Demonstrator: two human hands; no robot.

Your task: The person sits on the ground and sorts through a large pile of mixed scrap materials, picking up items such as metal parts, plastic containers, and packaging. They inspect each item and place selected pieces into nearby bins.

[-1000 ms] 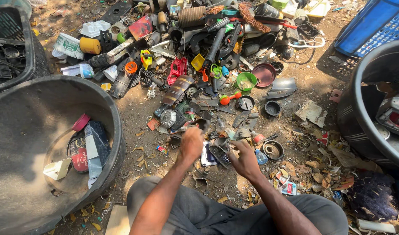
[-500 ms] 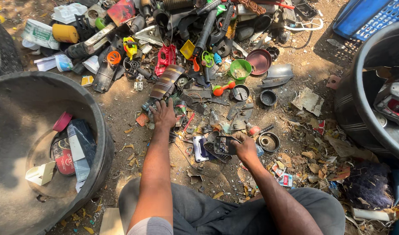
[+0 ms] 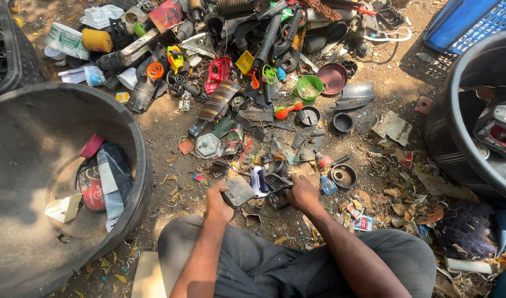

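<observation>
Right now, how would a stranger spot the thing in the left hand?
Start at the big black tub on the left, then move right to the left hand. It grips a flat grey square plate, plainer and duller than the colourful scrap beyond.

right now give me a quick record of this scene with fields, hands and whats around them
setting: dirt ground strewn with plastic scrap
left hand: grips a flat grey piece
right hand: on a small dark part
left side: big black tub holding a few scraps
right side: another black tub, blue crate behind it
ahead: green bowl, red lid
</observation>
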